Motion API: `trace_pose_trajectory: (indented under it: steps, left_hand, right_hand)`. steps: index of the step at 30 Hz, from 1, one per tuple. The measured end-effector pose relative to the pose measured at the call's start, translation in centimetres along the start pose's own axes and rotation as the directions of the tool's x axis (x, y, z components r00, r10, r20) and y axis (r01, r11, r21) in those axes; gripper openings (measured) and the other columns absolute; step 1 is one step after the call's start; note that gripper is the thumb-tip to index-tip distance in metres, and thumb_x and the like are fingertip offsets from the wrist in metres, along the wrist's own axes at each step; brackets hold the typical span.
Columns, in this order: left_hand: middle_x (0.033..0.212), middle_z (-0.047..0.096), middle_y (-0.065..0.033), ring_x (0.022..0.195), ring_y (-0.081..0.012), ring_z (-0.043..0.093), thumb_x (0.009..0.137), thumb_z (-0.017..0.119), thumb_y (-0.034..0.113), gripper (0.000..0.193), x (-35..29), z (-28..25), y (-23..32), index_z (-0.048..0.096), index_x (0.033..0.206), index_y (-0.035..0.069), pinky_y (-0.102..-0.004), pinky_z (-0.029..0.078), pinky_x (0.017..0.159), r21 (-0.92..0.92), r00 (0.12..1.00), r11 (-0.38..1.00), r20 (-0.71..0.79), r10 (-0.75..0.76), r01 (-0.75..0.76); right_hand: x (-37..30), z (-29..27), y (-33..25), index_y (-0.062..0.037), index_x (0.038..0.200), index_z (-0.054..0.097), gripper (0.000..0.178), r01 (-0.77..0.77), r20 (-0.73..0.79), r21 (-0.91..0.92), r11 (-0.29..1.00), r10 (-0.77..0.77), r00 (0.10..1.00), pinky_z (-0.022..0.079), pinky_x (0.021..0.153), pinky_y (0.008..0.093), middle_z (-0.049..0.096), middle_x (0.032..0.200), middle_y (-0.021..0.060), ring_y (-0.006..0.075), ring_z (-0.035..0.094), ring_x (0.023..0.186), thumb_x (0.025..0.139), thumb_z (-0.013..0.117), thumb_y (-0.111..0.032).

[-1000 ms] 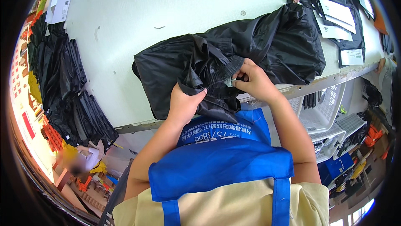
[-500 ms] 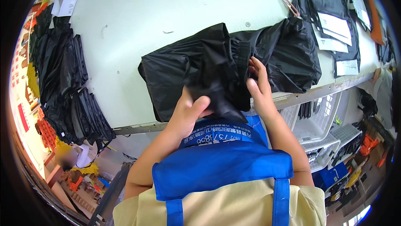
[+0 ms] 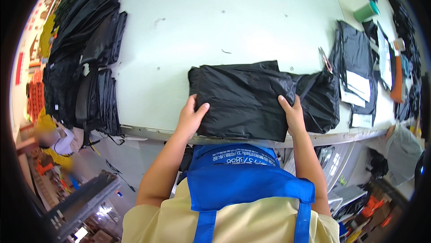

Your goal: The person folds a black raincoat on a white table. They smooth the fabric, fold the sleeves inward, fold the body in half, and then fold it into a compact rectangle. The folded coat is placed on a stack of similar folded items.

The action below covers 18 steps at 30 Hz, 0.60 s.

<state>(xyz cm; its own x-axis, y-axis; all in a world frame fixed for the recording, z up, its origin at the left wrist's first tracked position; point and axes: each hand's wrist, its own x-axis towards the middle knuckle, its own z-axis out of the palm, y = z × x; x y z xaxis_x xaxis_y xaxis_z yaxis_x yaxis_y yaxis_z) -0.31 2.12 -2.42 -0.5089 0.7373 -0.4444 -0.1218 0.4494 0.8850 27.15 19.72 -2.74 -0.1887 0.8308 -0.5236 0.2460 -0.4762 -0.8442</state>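
A black folded garment [image 3: 242, 101] of thin, shiny fabric lies flat at the front edge of the table. My left hand [image 3: 192, 116] grips its left side, thumb on top and fingers partly hidden behind the edge. At the right side, my right hand [image 3: 293, 113] holds the same folded garment, its thumb pressing on the upper layer. More crumpled black fabric [image 3: 319, 104] spreads out to the right of my right hand; whether it belongs to the same piece I cannot tell. Beyond that fabric lies a pair of thread snips [image 3: 325, 60].
Folded black garments [image 3: 101, 101] are piled along the table's left side. On the right are black garments [image 3: 354, 50] with white paper sheets [image 3: 358, 81], an orange strip [image 3: 397, 81] and a green cylinder [image 3: 366, 12]. People are at the far left and right.
The loose, blurred flap and gathered elastic band no longer show; the garment now lies as a smoother rectangle. My hands have moved to its two sides. The whole view has shifted.
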Motion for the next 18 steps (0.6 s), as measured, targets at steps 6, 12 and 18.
trace_pose_trajectory:
  steps: [6,12,18]
  left_hand:
    - [0.116,0.059,-0.0236,0.109,-0.0347,0.058,0.086,0.064,0.021,0.051,-0.8,-0.4,-1.2,0.042,0.127,-0.001,-0.0385,0.043,0.095,0.164,0.967,0.979,-0.205,0.154,-0.122]
    - [0.126,0.043,-0.0216,0.118,-0.0370,0.043,0.090,0.059,0.023,0.059,0.9,-2.1,-0.2,0.034,0.143,0.015,-0.0426,0.034,0.104,0.420,0.965,0.889,-0.099,0.242,-0.180]
    - [0.131,0.039,-0.0231,0.123,-0.0373,0.038,0.092,0.056,0.020,0.061,0.1,-2.7,-2.7,0.028,0.145,0.009,-0.0420,0.032,0.105,0.449,0.961,0.862,-0.020,0.275,-0.237]
  right_hand:
    - [-1.2,2.3,-2.0,0.0060,0.124,0.051,0.059,0.208,0.018,-0.022,0.978,-0.208,0.978,0.046,0.091,0.0335,0.063,0.112,0.0187,0.0278,0.061,0.101,0.084,0.072,-0.032]
    - [-0.3,4.4,-1.3,0.0117,0.117,0.047,0.069,0.218,-0.116,-0.529,0.820,-0.324,0.939,0.047,0.087,0.0401,0.061,0.105,0.0332,0.0419,0.061,0.101,0.082,0.072,-0.042]
    - [-1.2,4.7,-0.9,0.0062,0.123,0.038,0.074,0.156,-0.047,-0.657,0.737,-0.247,0.968,0.047,0.086,0.0464,0.061,0.103,0.0351,0.0483,0.059,0.101,0.086,0.062,-0.054]
